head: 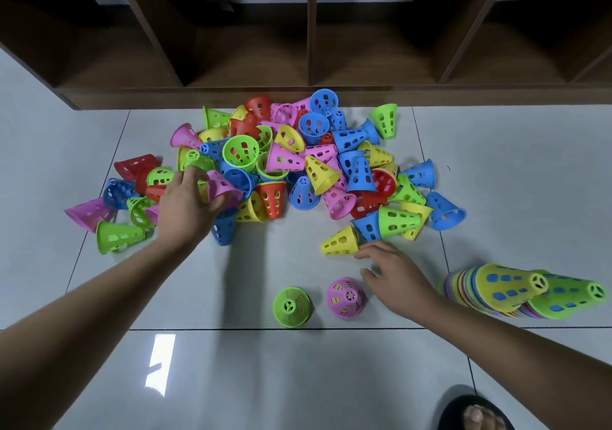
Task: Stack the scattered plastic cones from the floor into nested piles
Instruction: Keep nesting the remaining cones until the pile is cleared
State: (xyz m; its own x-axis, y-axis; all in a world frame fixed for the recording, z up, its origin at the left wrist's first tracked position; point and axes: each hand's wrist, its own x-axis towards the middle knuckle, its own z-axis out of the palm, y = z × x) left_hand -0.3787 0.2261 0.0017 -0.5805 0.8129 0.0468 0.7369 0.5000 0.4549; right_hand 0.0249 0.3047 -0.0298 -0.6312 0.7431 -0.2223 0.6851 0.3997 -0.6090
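- Your left hand (190,204) reaches into the near-left side of the heap of cones (298,164). Thumb and fingers curl round a pink cone (222,187) that lies on its side. Blur hides whether it is clear of its neighbours.
- Your right hand (394,280) hovers low over the floor (298,380), fingers loosely spread and holding nothing. The forefinger tip is just beside the wide rim of a yellow cone (341,241); you cannot tell if it touches.
- The cones are thin, smooth plastic in pink, blue, green, yellow and red. Each is truncated, flared at the wide rim, pierced by rows of rounded slots and closed at the narrow end by a small spoked disc.
- A green pile (291,307) and a pink pile (346,298) stand narrow end up between your forearms, slightly apart. Yellow shows through the pink one's slots; how many are nested cannot be made out.
- At the right, a yellow-topped stack (496,287) and a green-topped stack (569,297) tilt toward the frame edge, with blue showing through their slots. Their rims form a striped band, partly covered by your right forearm.
- The floor is large, glossy pale tile with dark grout lines and a bright reflection.
- A dark wood-grain shelf unit (311,32) runs behind the heap, its open compartments in shadow and cut off at the top.
- A foot in a black sandal (477,413) is cut by the bottom edge.
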